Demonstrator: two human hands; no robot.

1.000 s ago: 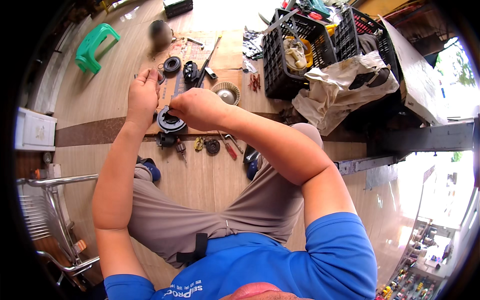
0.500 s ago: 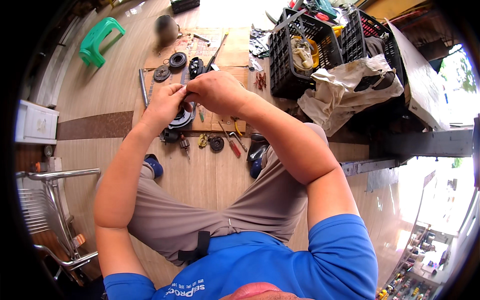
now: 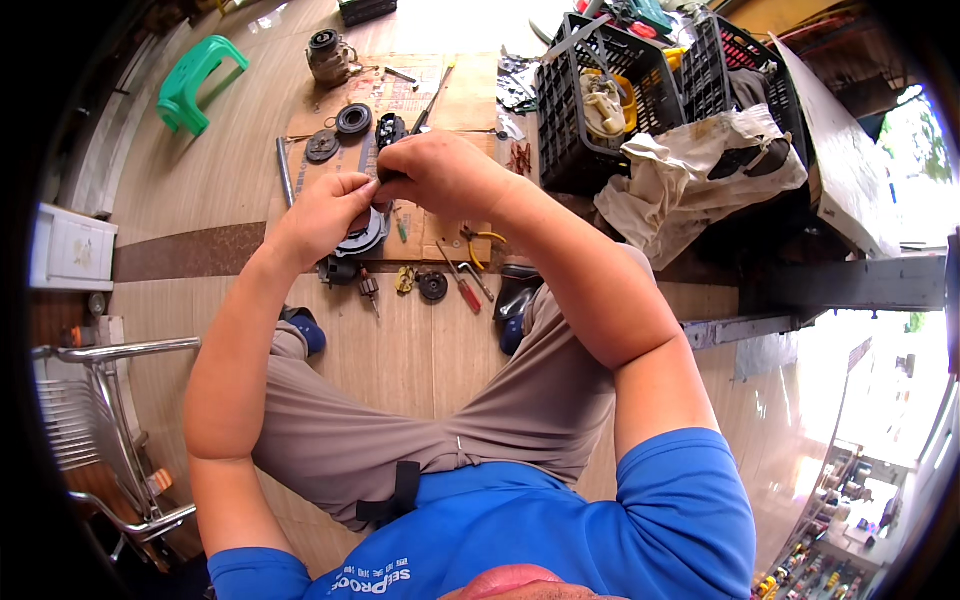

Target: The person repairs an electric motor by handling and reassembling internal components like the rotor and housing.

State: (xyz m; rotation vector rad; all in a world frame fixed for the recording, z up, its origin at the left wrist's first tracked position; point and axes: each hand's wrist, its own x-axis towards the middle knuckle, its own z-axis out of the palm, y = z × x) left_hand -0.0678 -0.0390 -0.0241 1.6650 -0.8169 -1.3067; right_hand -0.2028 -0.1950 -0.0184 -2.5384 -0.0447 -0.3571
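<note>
My left hand and my right hand meet over the cardboard, fingertips pinched together. Whatever lies between them is too small and too hidden to name. Just beneath, partly covered by the hands, is a round silver-grey metal part. A black grooved pulley and a dark metal disc lie beyond my left hand. Past my right hand's knuckles sits a black part. Yellow-handled pliers and a small green-handled screwdriver rest nearer to me.
A red-handled screwdriver, a round black part and a motor-like armature lie by my feet. Black crates with a dirty cloth stand right. At the far left are a green stool and a cylindrical machine part.
Both hands have shifted slightly; my right hand has turned a little, its fingers more bent. More of the pliers shows beside my right wrist. The parts on the cardboard lie as before.
</note>
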